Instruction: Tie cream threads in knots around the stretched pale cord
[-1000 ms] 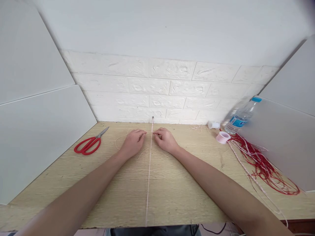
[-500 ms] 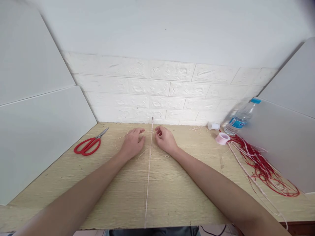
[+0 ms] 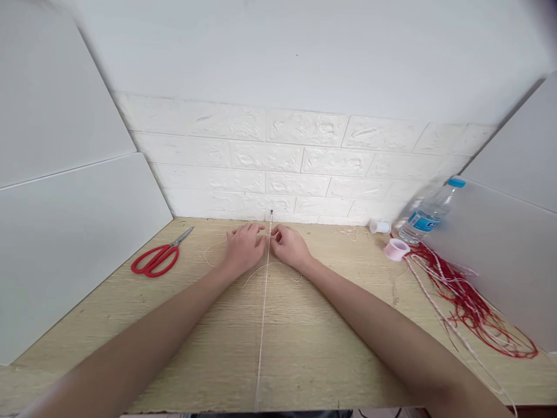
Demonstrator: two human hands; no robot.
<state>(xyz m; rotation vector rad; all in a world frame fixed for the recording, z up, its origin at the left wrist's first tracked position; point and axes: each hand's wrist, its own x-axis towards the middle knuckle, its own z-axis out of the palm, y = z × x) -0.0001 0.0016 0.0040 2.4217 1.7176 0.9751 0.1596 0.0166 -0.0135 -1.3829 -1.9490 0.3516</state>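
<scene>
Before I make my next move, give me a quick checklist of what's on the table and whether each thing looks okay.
1. Pale cord straight: ok, it runs in a straight line.
2. Left hand close to the cord: ok; whether it grips anything, cannot tell.
3. Right hand pinching a strand: cannot tell; its fingertips are at the cord, but too small to read.
4. Thin thread free of slack: not ok, it curves loosely across the cord.
5. Scissors apart from both hands: ok.
6. Bottle capped: ok.
</scene>
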